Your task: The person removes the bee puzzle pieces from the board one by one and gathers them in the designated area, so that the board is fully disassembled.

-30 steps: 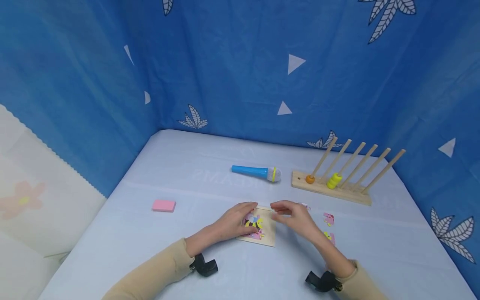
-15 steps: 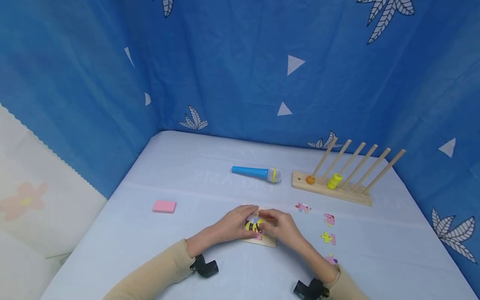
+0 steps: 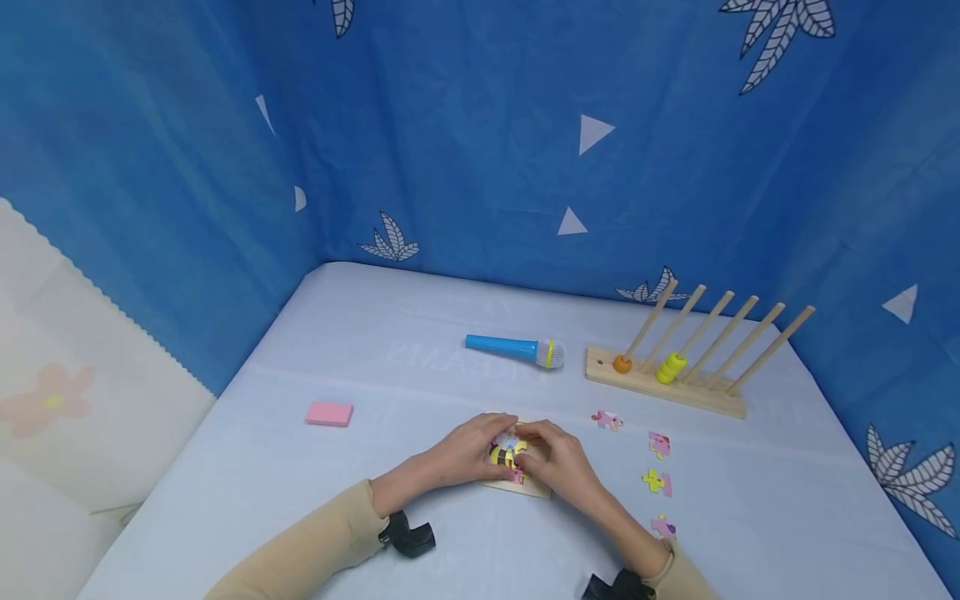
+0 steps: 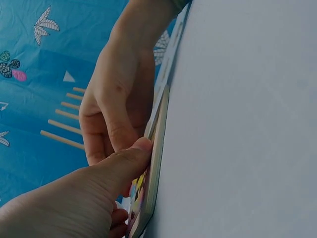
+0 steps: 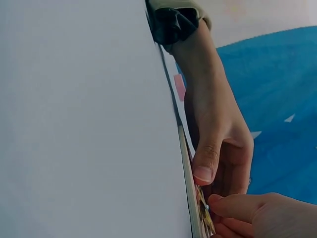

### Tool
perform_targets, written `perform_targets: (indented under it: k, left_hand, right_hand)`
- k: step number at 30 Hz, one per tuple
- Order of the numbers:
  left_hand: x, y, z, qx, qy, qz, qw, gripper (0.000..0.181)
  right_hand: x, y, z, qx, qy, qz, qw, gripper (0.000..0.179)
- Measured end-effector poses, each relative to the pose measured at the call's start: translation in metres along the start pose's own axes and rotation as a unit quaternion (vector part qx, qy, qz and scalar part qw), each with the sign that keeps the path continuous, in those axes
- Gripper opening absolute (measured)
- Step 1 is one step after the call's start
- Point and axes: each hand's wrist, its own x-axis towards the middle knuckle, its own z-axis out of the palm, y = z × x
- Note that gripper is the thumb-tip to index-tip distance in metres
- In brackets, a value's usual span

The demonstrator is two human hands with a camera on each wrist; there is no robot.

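Observation:
A small wooden jigsaw puzzle board with a yellow-and-black bee picture lies on the table, partly covered by both hands. My left hand holds it from the left, thumb along the near side and fingers at the far side. From the right, my right hand pinches a puzzle piece at the picture, mostly hidden by its fingers. In the right wrist view, the right thumb and fingers are right at the board's surface. Loose jigsaw pieces lie to the right of the board.
A blue toy microphone lies behind the board. Back right stands a wooden peg rack with upright rods, orange and yellow beads on it. A pink block lies to the left. Blue patterned cloth hangs behind the table.
My right hand has moved left and down onto the puzzle picture, its fingers closing in near the bee. The left hand stays at the board. Loose pieces lie unmoved.

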Motion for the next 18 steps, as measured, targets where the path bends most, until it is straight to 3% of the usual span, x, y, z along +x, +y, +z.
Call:
perform_targets:
  k: [4,18]
  left_hand:
    - [0.0,0.0009,-0.0008,0.003,-0.002,0.001,1.0,0.078]
    - [-0.0004,0.0016,-0.0037,0.021,-0.005,0.007,0.9997,0.08]
  right_hand:
    - [-0.0001,0.0008,0.0009,0.011,-0.002,-0.008,0.9999,0.043]
    - [-0.0003,-0.0015,0.0022,-0.028,-0.013,-0.051,0.9982,0.046]
